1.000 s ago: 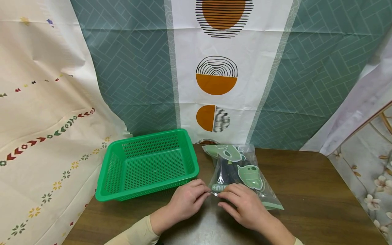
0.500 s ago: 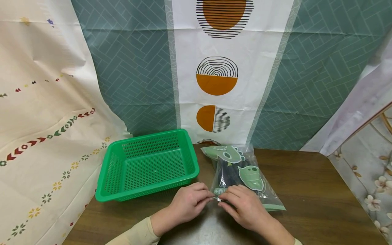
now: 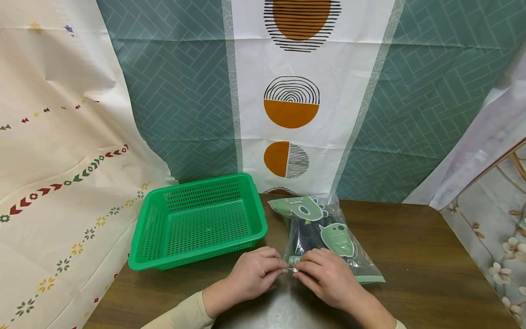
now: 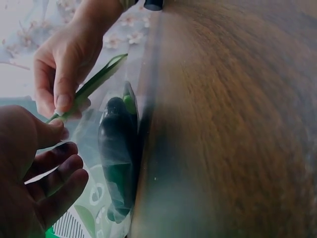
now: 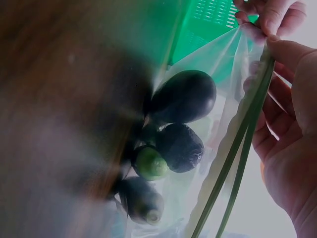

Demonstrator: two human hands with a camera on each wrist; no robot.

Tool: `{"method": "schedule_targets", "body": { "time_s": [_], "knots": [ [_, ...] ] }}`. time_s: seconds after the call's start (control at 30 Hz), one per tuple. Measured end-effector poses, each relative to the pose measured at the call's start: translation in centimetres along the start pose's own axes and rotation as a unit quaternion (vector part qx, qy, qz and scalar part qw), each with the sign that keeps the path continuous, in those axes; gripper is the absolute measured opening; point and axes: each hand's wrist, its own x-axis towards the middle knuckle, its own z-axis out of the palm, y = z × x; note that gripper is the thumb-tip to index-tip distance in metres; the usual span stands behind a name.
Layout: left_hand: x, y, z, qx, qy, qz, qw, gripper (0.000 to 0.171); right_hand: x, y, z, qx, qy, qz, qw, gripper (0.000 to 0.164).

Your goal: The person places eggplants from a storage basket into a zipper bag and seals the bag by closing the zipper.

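A clear plastic zip bag [image 3: 337, 240] with green dinosaur prints lies on the table. Dark eggplants [image 5: 183, 96] with green caps show through it in the right wrist view. My left hand [image 3: 259, 274] pinches the bag's near-left mouth edge between thumb and index finger. Right beside it, my right hand [image 3: 326, 276] pinches the same edge, thumb against the fingers. Between the hands shows a small pale bit of edge. Two green strips [image 5: 237, 148] of the mouth run apart beyond the right-hand pinch. The exact grip of the fingertips is partly hidden.
A green perforated plastic basket [image 3: 197, 253] stands to the left, close to my left hand. Behind the brown wooden table [image 3: 415, 256] hangs a patterned curtain [image 3: 197, 91]. Floral cloth [image 3: 485, 228] covers the right side.
Both hands have shifted slightly toward me and to the right, drawing the bag's edge along. The bag's near side has turned a little; the basket has not moved.
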Motion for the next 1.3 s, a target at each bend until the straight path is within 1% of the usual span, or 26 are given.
{"method": "schedule_targets", "body": {
  "time_s": [0.27, 0.37, 0.5, 0.63, 0.87, 1.1, 1.2, 1.3],
  "knots": [
    [0.3, -0.1, -0.4, -0.025, -0.009, -0.018, 0.9995, 0.005, 0.0, 0.1, -0.1, 0.001, 0.002, 0.000, 1.000, 0.017],
    [0.3, -0.2, -0.7, -0.030, -0.014, -0.027, 0.9991, 0.005, 0.0, 0.1, -0.2, 0.003, 0.004, 0.003, 1.000, 0.015],
    [0.5, -0.5, -1.0, -0.032, -0.014, -0.034, 0.9988, 0.004, -0.1, 0.2, -0.3, -0.004, 0.006, 0.014, 1.000, 0.014],
    [0.6, -0.7, -1.3, -0.038, -0.013, -0.040, 0.9984, 0.003, -0.2, 0.2, -0.3, -0.015, 0.008, 0.020, 1.000, 0.018],
    [0.7, -0.9, -2.0, -0.074, -0.030, -0.082, 0.9934, 0.004, -0.2, 0.5, -0.6, -0.026, 0.012, 0.022, 0.999, 0.021],
    [1.0, -1.1, -2.8, -0.075, -0.030, -0.099, 0.9917, 0.003, -0.3, 0.8, -0.8, -0.035, 0.016, 0.028, 0.999, 0.026],
    [1.0, -1.1, -3.1, -0.092, -0.034, -0.120, 0.9879, 0.005, -0.4, 0.9, -0.9, -0.042, 0.015, 0.037, 0.998, 0.029],
    [1.0, -1.2, -3.2, -0.117, -0.040, -0.147, 0.9813, 0.006, -0.5, 0.9, -1.0, -0.046, 0.009, 0.048, 0.998, 0.030]
  ]
}}
